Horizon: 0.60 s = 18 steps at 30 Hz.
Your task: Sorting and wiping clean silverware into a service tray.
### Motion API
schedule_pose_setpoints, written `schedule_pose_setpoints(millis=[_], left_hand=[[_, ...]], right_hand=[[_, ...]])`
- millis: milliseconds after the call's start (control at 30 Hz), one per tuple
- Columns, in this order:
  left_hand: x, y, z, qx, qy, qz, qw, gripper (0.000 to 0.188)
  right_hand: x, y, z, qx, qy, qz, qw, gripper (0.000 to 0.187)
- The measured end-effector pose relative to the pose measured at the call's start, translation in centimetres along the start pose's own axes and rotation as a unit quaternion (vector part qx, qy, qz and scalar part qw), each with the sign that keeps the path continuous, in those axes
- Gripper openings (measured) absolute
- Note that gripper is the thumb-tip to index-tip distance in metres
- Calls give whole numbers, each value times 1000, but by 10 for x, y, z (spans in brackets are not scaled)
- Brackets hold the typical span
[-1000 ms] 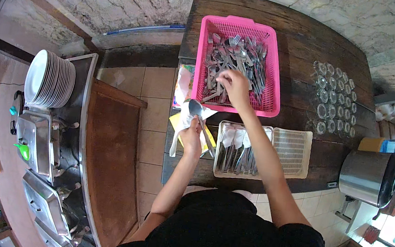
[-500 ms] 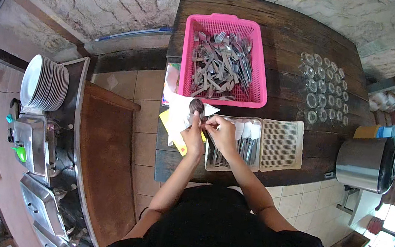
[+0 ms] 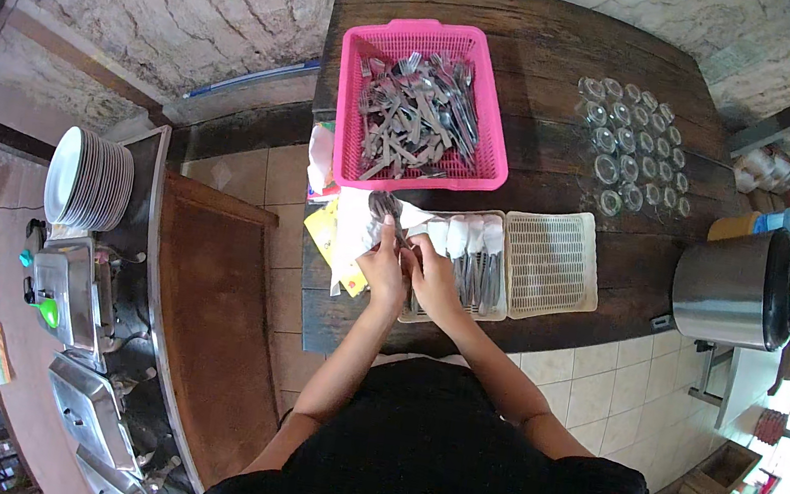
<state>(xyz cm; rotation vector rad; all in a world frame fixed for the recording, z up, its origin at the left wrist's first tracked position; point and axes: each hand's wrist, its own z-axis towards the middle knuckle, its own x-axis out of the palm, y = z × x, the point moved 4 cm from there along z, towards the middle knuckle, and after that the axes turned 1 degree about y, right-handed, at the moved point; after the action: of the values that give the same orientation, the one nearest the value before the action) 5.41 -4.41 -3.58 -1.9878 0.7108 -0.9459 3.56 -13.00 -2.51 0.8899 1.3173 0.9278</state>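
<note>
While both hands meet near the middle of the frame, it's the spoon that takes centre stage, just below the lower rim of the pink basket. Left hand first: fingers closed round the spoon, thumb laid up along its neck, presumably to steady the bowl and leave the handle within reach of the other side. And the right hand is tight in beside it, fingers drawn in narrow at the handle; whether they pinch it or merely rest against it, I cannot tell.

Look at the line of that spoon! Bowl toward the upper left, long axis slanting down to the lower right, its far end lost among the fingers. A second piece may lie against it; too covered to call. White paper spreads beneath and to the left, probably put there to be close to the hand, with a yellow packet just beyond on the dark surface.

Right of the hands, white-topped cutlery lies side by side in a cream basket, white ends toward the top, perhaps aligned so they pack neatly.
</note>
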Motion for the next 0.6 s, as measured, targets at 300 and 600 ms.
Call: schedule_pose_setpoints(millis=[300,600], left_hand=[[24,-11,-35,-57,49,-14,997,12],[24,18,-52,-73,40,-62,995,17]], right_hand=[[-27,-10,-19,163,108,235,952,15],[-58,5,-36,13,-33,-48,998,11]])
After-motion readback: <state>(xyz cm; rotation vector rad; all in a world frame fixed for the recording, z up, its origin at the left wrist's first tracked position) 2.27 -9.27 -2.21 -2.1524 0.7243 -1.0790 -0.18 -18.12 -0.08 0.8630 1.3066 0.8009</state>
